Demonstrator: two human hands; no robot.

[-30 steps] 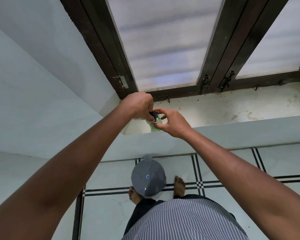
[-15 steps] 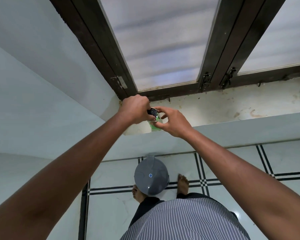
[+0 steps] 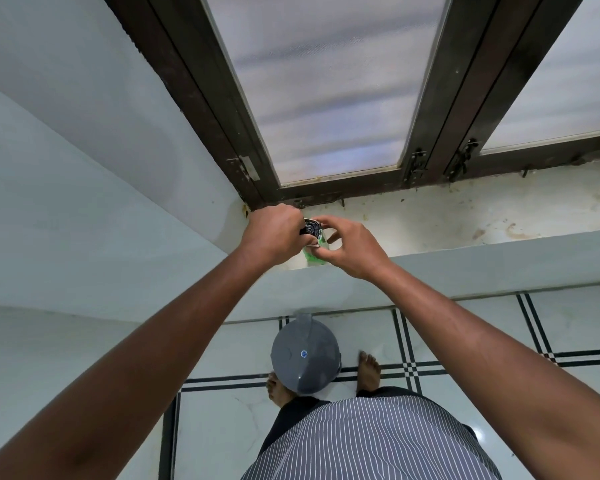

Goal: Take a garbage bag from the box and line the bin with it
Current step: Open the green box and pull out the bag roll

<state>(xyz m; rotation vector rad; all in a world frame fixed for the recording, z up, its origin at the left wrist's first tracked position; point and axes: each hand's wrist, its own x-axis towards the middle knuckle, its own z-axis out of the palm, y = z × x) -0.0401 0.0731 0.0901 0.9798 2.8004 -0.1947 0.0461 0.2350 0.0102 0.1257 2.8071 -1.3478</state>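
Hands: left hand (image 3: 274, 237) pinching bag (image 3: 309, 229), right hand (image 3: 352, 249) gripping box (image 3: 315, 256).

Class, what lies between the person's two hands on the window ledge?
In the head view, the small green box with black garbage bag showing sits between left hand and right hand.

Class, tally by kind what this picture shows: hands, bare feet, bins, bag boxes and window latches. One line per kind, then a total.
Hands: 2, the left hand and the right hand
Bare feet: 2, and
Bins: 1, the grey lidded bin
Bag boxes: 1, the green box
Window latches: 2, and
Total: 8
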